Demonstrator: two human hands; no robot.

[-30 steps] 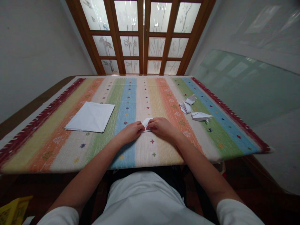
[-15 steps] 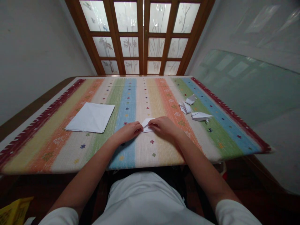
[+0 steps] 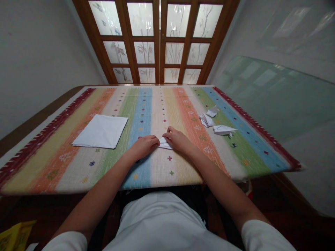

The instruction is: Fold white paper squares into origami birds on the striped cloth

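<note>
A small folded piece of white paper (image 3: 165, 144) lies on the striped tablecloth in front of me, between both hands. My left hand (image 3: 146, 145) pinches its left end, fingers pressed together. On the other side, my right hand (image 3: 177, 139) is closed on the paper's right part, thumb and fingertips at its upper edge. The fingers hide both ends of the paper. Off to the left lies a stack of white paper sheets (image 3: 101, 130), apart from my hands. Several folded paper figures, among them one long pointed piece (image 3: 223, 130), rest at the right.
The striped tablecloth (image 3: 157, 104) covers the table, whose front edge runs close to my body. Beyond the far edge stand wooden doors (image 3: 159, 52) with glass panes. A glass panel (image 3: 267, 94) leans at the right wall. Something yellow (image 3: 15, 235) is low at the left.
My right hand has shifted slightly left and its fingertips have moved over the paper's upper edge. A flap that stood up there now looks lower. My left hand stays nearly still.
</note>
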